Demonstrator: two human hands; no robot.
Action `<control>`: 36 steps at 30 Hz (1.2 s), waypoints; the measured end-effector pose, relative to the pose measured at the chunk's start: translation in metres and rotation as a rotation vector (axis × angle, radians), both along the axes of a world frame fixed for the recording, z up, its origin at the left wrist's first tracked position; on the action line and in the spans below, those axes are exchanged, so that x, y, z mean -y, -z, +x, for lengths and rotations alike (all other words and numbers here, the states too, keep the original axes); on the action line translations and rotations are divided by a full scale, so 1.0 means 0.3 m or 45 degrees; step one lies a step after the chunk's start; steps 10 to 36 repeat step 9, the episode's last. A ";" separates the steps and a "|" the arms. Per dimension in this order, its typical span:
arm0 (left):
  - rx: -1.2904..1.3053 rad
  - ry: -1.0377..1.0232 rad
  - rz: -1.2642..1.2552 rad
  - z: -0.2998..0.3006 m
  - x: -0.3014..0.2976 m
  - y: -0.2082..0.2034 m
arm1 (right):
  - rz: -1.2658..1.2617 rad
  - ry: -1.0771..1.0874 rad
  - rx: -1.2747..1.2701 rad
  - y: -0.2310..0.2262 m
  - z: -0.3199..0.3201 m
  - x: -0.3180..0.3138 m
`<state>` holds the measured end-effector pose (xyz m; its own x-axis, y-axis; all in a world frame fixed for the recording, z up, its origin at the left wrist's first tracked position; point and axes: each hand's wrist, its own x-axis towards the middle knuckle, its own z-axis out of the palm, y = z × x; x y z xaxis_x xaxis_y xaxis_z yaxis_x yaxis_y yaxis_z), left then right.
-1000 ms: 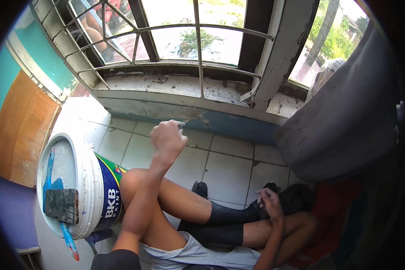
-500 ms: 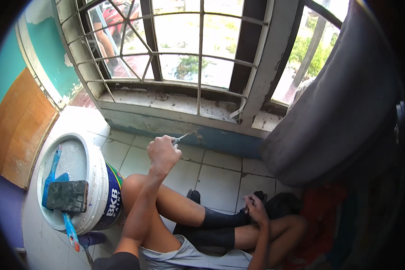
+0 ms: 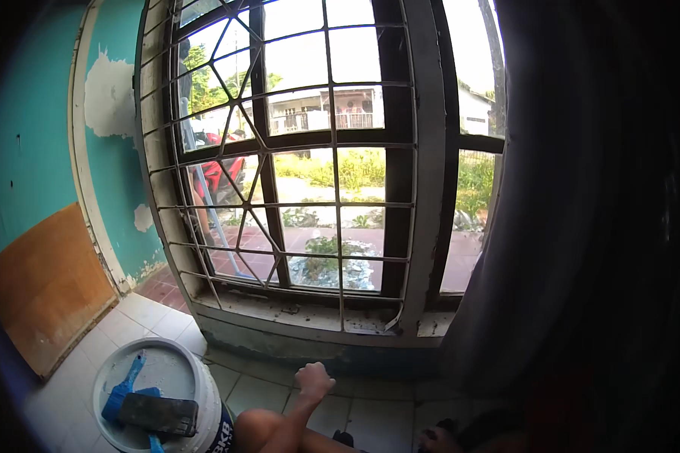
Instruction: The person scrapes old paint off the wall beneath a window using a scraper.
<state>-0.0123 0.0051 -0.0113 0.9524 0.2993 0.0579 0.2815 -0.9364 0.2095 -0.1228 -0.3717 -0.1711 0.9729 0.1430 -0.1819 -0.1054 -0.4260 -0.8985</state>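
My left hand (image 3: 314,379) is closed in a fist, held out in front of the wall below the window and above my bent knee. The thin-bladed, grey-handled tool seen in it half a second ago is hidden by the fist now. My right hand (image 3: 437,439) lies low at the bottom edge, in shadow, near my feet; its fingers are too dark to make out. On my left stands a white paint bucket (image 3: 205,385). Its lid carries a blue paintbrush (image 3: 134,375), another blue brush handle (image 3: 156,444) and a dark, dusty phone (image 3: 159,414).
A barred window (image 3: 332,140) with a peeling sill (image 3: 295,311) fills the middle. A dark grey curtain (image 3: 551,226) hangs at the right. A wooden board (image 3: 49,279) leans on the teal wall (image 3: 30,136). Outside are a red motorcycle (image 3: 223,166) and part of a person.
My view has tilted upward, so the hands and bucket sit lower in the picture and more of the window shows. The tool's blade has gone out of sight; the left hand stays closed.
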 end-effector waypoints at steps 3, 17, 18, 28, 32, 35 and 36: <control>0.019 0.094 -0.187 0.000 0.118 -0.094 | -0.258 0.160 0.359 0.436 0.073 0.108; -0.104 -0.040 0.042 0.078 0.078 -0.045 | 0.115 -0.032 0.164 0.187 0.079 0.083; -0.104 -0.040 0.042 0.078 0.078 -0.045 | 0.115 -0.032 0.164 0.187 0.079 0.083; -0.104 -0.040 0.042 0.078 0.078 -0.045 | 0.115 -0.032 0.164 0.187 0.079 0.083; -0.104 -0.040 0.042 0.078 0.078 -0.045 | 0.115 -0.032 0.164 0.187 0.079 0.083; -0.104 -0.040 0.042 0.078 0.078 -0.045 | 0.115 -0.032 0.164 0.187 0.079 0.083; -0.104 -0.040 0.042 0.078 0.078 -0.045 | 0.115 -0.032 0.164 0.187 0.079 0.083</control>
